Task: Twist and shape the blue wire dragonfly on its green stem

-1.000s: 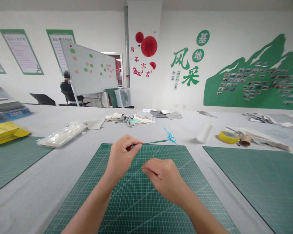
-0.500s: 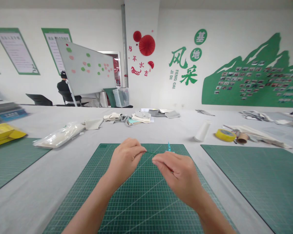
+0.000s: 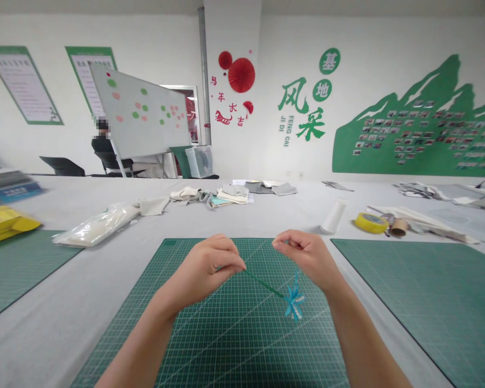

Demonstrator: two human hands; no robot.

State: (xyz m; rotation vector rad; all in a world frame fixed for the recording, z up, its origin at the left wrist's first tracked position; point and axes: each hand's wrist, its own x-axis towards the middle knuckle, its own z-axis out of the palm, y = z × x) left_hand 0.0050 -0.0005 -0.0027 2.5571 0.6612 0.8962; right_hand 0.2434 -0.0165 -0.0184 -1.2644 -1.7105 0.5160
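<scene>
A blue artificial flower [image 3: 294, 303] with narrow petals and small pale spots hangs at the end of a thin green stem [image 3: 264, 284]. My left hand [image 3: 210, 269] is closed in a pinch on the free end of that stem. The stem slants down to the right, with the flower head low over the green cutting mat [image 3: 242, 345]. My right hand [image 3: 307, 256] is up above the flower, apart from the stem. Its thumb and fingers are pressed together; whether anything small is between them I cannot make out.
More cutting mats lie at the left [image 3: 24, 264] and right [image 3: 428, 291]. Farther back are a clear plastic packet [image 3: 101, 225], fabric pieces [image 3: 234, 193], a white cone [image 3: 334, 216] and yellow tape [image 3: 371, 222]. A person [image 3: 102, 141] sits beyond the table.
My right hand has come off the stem and risen. The flower head has swung down toward me into full view, while my left hand has dropped slightly with the stem.
</scene>
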